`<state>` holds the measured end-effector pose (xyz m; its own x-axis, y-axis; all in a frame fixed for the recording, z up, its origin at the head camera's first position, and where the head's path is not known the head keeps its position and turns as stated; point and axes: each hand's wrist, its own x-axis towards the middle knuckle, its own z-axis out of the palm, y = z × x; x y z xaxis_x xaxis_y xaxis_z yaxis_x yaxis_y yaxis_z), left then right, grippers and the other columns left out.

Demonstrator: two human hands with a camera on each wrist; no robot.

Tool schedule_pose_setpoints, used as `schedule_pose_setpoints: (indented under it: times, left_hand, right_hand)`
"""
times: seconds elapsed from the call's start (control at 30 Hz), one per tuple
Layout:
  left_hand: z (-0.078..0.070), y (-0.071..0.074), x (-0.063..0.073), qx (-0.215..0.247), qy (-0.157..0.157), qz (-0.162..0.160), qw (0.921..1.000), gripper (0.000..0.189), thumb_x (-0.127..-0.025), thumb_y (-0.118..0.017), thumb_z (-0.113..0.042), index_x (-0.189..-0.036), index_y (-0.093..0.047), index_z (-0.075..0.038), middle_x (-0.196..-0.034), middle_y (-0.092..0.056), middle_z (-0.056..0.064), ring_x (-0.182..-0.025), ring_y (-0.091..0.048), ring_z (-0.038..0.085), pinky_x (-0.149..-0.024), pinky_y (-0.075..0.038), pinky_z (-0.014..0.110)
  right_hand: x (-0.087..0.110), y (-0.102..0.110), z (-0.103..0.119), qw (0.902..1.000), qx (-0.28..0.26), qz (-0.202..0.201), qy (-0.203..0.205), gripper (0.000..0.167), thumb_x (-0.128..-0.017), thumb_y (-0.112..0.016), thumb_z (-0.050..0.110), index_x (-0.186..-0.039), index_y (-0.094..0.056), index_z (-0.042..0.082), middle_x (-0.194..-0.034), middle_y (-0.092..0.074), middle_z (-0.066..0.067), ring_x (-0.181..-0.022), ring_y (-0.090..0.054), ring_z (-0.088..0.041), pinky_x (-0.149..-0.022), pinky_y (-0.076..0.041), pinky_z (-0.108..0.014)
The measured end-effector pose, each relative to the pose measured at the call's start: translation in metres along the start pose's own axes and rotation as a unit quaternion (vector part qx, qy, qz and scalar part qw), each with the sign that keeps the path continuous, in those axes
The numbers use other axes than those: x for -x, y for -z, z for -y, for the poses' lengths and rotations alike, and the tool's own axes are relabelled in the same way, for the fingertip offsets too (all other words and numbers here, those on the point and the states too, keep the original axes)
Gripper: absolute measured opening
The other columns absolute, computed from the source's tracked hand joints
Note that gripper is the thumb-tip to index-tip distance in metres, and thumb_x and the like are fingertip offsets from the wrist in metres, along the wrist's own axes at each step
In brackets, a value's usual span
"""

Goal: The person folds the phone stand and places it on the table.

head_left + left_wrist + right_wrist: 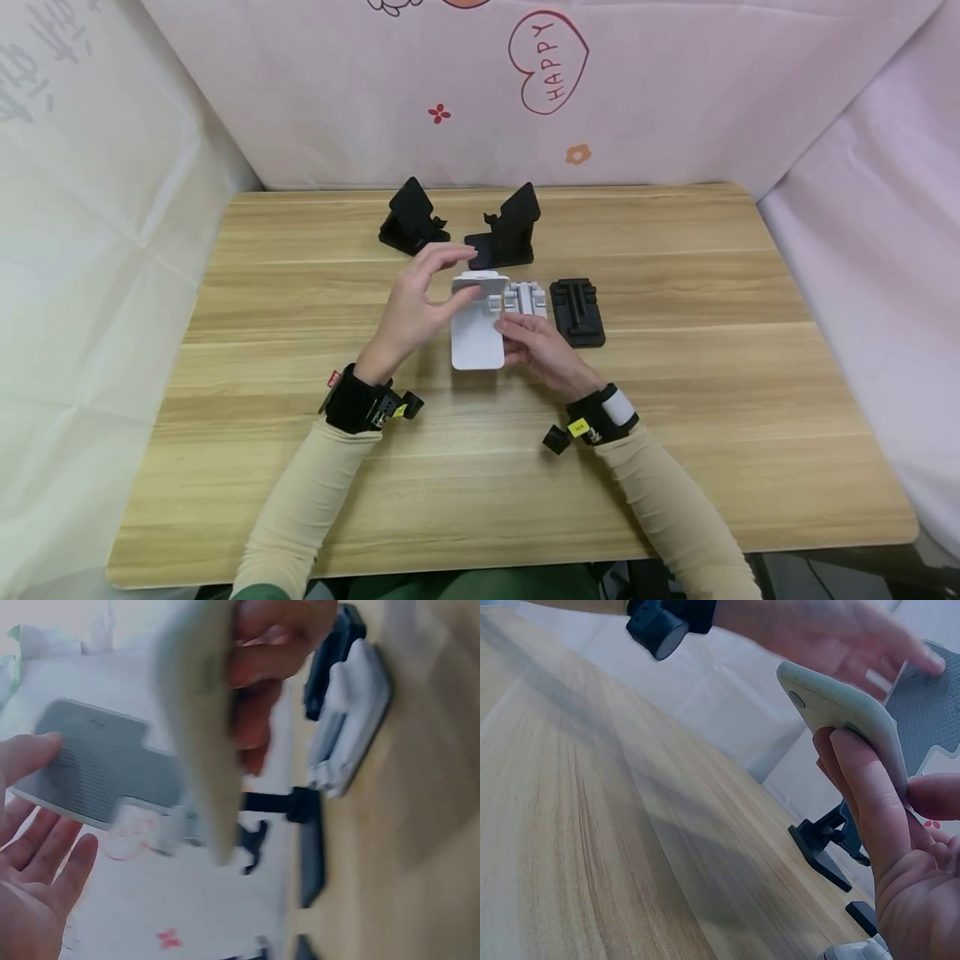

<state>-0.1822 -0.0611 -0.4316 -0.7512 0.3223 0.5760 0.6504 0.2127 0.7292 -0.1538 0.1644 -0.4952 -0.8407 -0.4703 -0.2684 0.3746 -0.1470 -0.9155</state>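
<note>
A white folding phone stand [477,337] is held up over the table with its upper plate tilted out from the base. My right hand [542,350] grips the base by its right edge, thumb on one face and fingers behind, as the right wrist view also shows. The stand's grey-faced upper plate [101,761] is joined by a hinged arm. My left hand [412,308] is around the left side of that plate, its thumb overlapping the grey face. The other fingers of that hand are spread apart from the thumb.
Two black phone stands [410,218] [513,227] stand unfolded at the back. Right of my hands lie a folded white stand [527,297] and a folded black stand [577,312]. White cloth walls [360,100] border the wooden table [712,375].
</note>
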Motion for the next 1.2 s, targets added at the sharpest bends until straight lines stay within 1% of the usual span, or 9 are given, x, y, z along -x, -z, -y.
schedule_pose_setpoints:
  times: [0.07, 0.17, 0.23, 0.3, 0.37, 0.47, 0.7, 0.9, 1.2]
  left_hand:
    - [-0.008, 0.002, -0.003, -0.048, -0.042, -0.006, 0.9980, 0.037, -0.088, -0.081, -0.004, -0.123, -0.070, 0.001, -0.127, -0.068, 0.015, -0.120, -0.062, 0.027, -0.107, -0.049, 0.035]
    - [-0.017, 0.004, -0.006, -0.118, -0.099, -0.003, 0.9881, 0.029, -0.091, -0.079, -0.005, -0.118, -0.074, -0.001, -0.118, -0.071, 0.014, -0.109, -0.064, 0.027, -0.095, -0.053, 0.033]
    - [-0.022, 0.005, -0.007, -0.155, -0.126, 0.001, 0.9798, 0.023, -0.092, -0.078, -0.004, -0.115, -0.076, -0.001, -0.111, -0.072, 0.013, -0.101, -0.063, 0.027, -0.086, -0.054, 0.033]
    - [-0.025, 0.005, -0.008, -0.181, -0.143, 0.003, 0.9731, 0.020, -0.092, -0.076, -0.003, -0.112, -0.077, -0.001, -0.106, -0.072, 0.012, -0.095, -0.061, 0.027, -0.080, -0.053, 0.033]
    - [-0.026, 0.004, -0.009, -0.193, -0.150, 0.004, 0.9695, 0.018, -0.093, -0.075, -0.001, -0.111, -0.077, -0.001, -0.102, -0.072, 0.012, -0.092, -0.061, 0.027, -0.080, -0.053, 0.034]
    - [-0.027, 0.004, -0.009, -0.206, -0.154, 0.006, 0.9665, 0.016, -0.093, -0.074, 0.000, -0.109, -0.078, 0.000, -0.100, -0.071, 0.012, -0.089, -0.060, 0.026, -0.078, -0.052, 0.034]
    - [-0.031, 0.004, -0.010, -0.251, -0.154, 0.016, 0.9553, 0.013, -0.095, -0.072, -0.001, -0.107, -0.077, 0.000, -0.098, -0.069, 0.012, -0.089, -0.059, 0.026, -0.077, -0.054, 0.033]
    - [-0.033, 0.004, -0.008, -0.260, -0.152, 0.019, 0.9533, 0.011, -0.096, -0.070, 0.000, -0.106, -0.076, 0.001, -0.099, -0.068, 0.012, -0.089, -0.059, 0.026, -0.077, -0.055, 0.032]
    - [-0.035, 0.003, -0.006, -0.264, -0.170, 0.017, 0.9493, 0.013, -0.095, -0.070, 0.003, -0.106, -0.077, 0.002, -0.098, -0.067, 0.012, -0.087, -0.059, 0.026, -0.075, -0.055, 0.030]
  right_hand:
    - [0.000, 0.000, 0.000, 1.0000, 0.008, -0.001, 0.000, 0.046, -0.111, -0.044, 0.016, -0.145, -0.042, -0.015, -0.111, -0.075, -0.005, -0.091, -0.075, -0.012, -0.074, -0.061, -0.023]
    - [-0.001, 0.000, 0.000, 0.9999, 0.013, -0.002, 0.000, 0.046, -0.110, -0.045, 0.016, -0.145, -0.042, -0.014, -0.114, -0.074, -0.007, -0.093, -0.075, -0.013, -0.076, -0.062, -0.025]
    - [-0.002, 0.000, 0.000, 0.9999, 0.014, -0.001, 0.000, 0.047, -0.110, -0.045, 0.017, -0.146, -0.042, -0.013, -0.117, -0.073, -0.008, -0.094, -0.075, -0.013, -0.077, -0.062, -0.025]
    - [-0.002, 0.000, 0.000, 0.9999, 0.015, 0.001, -0.001, 0.047, -0.110, -0.045, 0.017, -0.147, -0.042, -0.012, -0.119, -0.072, -0.010, -0.096, -0.075, -0.013, -0.077, -0.062, -0.026]
    - [-0.002, -0.001, 0.001, 0.9999, 0.015, 0.003, 0.000, 0.047, -0.110, -0.045, 0.017, -0.147, -0.042, -0.012, -0.121, -0.072, -0.011, -0.097, -0.075, -0.014, -0.078, -0.062, -0.026]
    - [-0.001, -0.001, 0.001, 0.9999, 0.016, 0.004, 0.002, 0.048, -0.111, -0.045, 0.018, -0.147, -0.042, -0.013, -0.121, -0.072, -0.011, -0.098, -0.075, -0.013, -0.078, -0.062, -0.026]
    - [0.001, -0.001, 0.001, 1.0000, 0.005, 0.000, 0.003, 0.049, -0.110, -0.047, 0.018, -0.147, -0.040, -0.014, -0.113, -0.074, -0.004, -0.095, -0.075, -0.013, -0.077, -0.061, -0.024]
    - [0.002, -0.001, 0.001, 0.9999, -0.010, -0.002, 0.006, 0.049, -0.106, -0.047, 0.012, -0.148, -0.039, -0.014, -0.112, -0.073, -0.004, -0.094, -0.073, -0.012, -0.074, -0.060, -0.021]
    - [0.001, -0.001, -0.001, 0.9998, -0.015, -0.008, 0.011, 0.051, -0.106, -0.047, 0.010, -0.149, -0.037, -0.015, -0.112, -0.072, -0.004, -0.090, -0.073, -0.011, -0.071, -0.060, -0.019]
